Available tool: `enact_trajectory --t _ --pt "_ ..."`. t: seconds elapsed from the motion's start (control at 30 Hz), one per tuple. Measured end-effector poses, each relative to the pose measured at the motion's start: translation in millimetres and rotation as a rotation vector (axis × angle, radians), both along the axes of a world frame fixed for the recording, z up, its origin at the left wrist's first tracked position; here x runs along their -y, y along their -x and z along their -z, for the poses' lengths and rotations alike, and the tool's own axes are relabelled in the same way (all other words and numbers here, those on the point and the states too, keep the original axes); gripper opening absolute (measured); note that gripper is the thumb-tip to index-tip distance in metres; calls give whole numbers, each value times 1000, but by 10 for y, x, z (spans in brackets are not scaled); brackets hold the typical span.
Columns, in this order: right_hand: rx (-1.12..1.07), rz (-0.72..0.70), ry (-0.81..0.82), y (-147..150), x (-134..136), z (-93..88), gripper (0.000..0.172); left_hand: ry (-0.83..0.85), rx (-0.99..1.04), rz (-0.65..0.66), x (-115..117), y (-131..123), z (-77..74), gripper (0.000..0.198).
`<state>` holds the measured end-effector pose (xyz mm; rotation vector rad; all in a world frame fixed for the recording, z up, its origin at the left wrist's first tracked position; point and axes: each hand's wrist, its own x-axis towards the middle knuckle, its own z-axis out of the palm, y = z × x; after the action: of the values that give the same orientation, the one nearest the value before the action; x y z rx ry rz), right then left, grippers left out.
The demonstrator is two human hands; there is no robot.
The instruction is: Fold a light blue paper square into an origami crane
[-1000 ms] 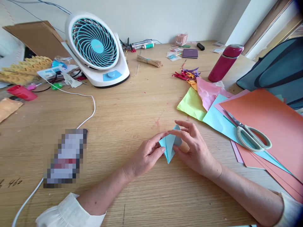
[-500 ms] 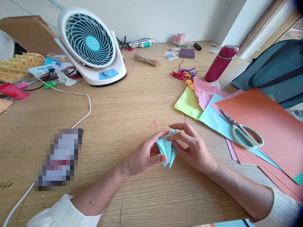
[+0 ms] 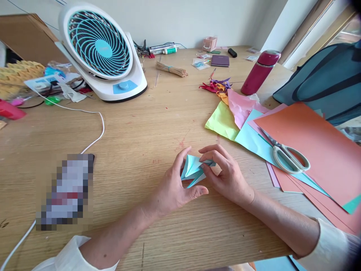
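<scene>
A small folded light-blue paper piece (image 3: 194, 169) is held between both hands just above the wooden table (image 3: 146, 124). My left hand (image 3: 176, 186) grips its left side, thumb underneath and fingers curled over the top. My right hand (image 3: 225, 175) pinches a flap on its right side with fingertips. The paper is partly opened, with one flap spread upward.
Sheets of coloured paper (image 3: 307, 139) lie at the right with scissors (image 3: 286, 154) on them. A desk fan (image 3: 98, 49), a white cable (image 3: 84, 113), a red bottle (image 3: 259, 71), a bundle of sticks (image 3: 170, 69), paper scraps (image 3: 216, 86), a phone (image 3: 66, 190) and a dark bag (image 3: 327, 82) surround the work spot.
The blue paper has turned and one flap has been opened out between the hands. The view has shifted slightly right and down.
</scene>
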<state>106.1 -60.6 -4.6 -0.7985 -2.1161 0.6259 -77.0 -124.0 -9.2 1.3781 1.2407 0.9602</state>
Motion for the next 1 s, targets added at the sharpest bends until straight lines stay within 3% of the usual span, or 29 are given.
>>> enact_trajectory --t 0.07,0.2,0.37,0.57,0.73,0.9,1.0 --pt "-19 15 43 3 -9 -2 13 -37 -108 -40 14 -26 -5 100" --pt "-60 21 153 9 -21 -4 9 -119 -252 -107 24 -42 -34 76" --pt "-58 7 127 6 -22 7 10 -60 -81 -67 17 -29 -45 91" --pt "-15 -21 64 0 -2 11 14 -68 -11 -114 -12 -9 74 66" --pt "-56 -20 89 9 -4 10 12 -95 -13 -126 -32 3 93 58" --pt "-229 -6 360 14 -40 62 5 -71 -22 -117 -41 20 30 52" --pt "-310 2 547 7 -57 88 11 -56 -49 -150 -49 39 -22 53"
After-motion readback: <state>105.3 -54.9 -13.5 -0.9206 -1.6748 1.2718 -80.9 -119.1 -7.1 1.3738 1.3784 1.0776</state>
